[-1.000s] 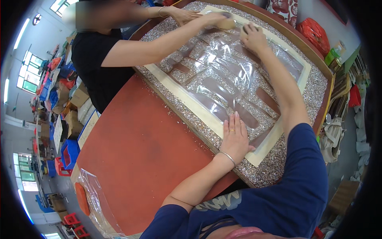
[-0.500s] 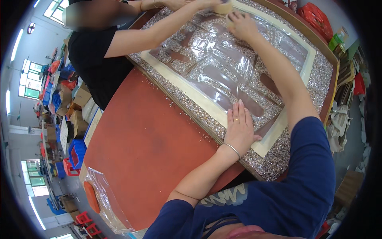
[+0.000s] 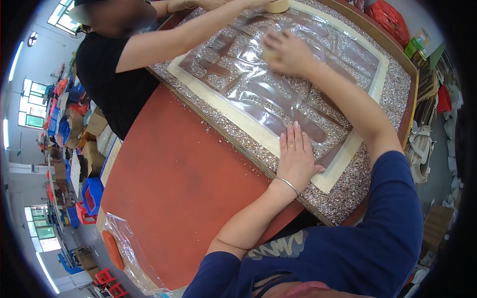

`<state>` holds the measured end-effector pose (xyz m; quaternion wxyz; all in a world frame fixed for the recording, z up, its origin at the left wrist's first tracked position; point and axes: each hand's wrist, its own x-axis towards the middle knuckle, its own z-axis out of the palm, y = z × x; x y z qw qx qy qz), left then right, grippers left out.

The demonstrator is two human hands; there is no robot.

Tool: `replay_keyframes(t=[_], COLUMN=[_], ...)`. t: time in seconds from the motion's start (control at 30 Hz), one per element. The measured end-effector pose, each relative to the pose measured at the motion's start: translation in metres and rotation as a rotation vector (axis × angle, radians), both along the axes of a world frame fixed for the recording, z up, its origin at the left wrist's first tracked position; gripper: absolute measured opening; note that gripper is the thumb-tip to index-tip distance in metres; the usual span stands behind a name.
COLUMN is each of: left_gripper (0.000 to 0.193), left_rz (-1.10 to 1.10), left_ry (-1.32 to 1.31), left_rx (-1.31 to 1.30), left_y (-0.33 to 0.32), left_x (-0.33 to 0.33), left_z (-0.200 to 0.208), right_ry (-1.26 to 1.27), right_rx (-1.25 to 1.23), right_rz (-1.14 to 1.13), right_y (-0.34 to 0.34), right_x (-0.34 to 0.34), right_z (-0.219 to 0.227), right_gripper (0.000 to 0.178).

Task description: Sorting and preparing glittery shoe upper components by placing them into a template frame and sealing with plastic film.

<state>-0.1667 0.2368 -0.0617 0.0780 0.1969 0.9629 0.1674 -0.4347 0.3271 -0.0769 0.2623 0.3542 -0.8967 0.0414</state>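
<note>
Sheet of clear, glossy plastic with brownish rounded shapes and a cream border is lying on a bed of glittery silver-brown granules, in a big tray with a brown rim. So the left hand is pretty much flat on the near corner of that sheet, fingers stretched out and not gripping anything, silver bangle on the wrist. The right hand is over the middle of the sheet, kinda blurry, but its fingers look curled around a pale tan lump; can't tell what that is. Across the top, a co-worker in black is leaning in, one hand by a pale tan round piece. Tray sits by the reddish-brown bench, and there's a crinkly clear plastic wrapper beside an orange oval at the bench's lower left.
</note>
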Motion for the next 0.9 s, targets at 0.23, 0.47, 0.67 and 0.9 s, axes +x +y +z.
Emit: replay_keyframes(t=[0.23, 0.47, 0.67, 0.9], left_gripper=[0.098, 0.097, 0.097, 0.096], left_rz=[-0.009, 0.01, -0.015, 0.013], left_ry=[0.061, 0.043, 0.051, 0.045], left_rx=[0.086, 0.005, -0.063, 0.057], left_y=[-0.002, -0.003, 0.002, -0.005], left_x=[0.001, -0.002, 0.001, 0.003], left_z=[0.005, 0.006, 0.007, -0.004], right_ry=[0.115, -0.104, 0.09, -0.056], right_rx=[-0.045, -0.069, -0.025, 0.039], right_rz=[0.018, 0.156, 0.236, 0.365], right_y=[0.066, 0.026, -0.019, -0.03], right_x=[0.024, 0.089, 0.034, 0.046], right_z=[0.021, 0.026, 0.021, 0.023], right_gripper=[0.054, 0.064, 0.052, 0.06])
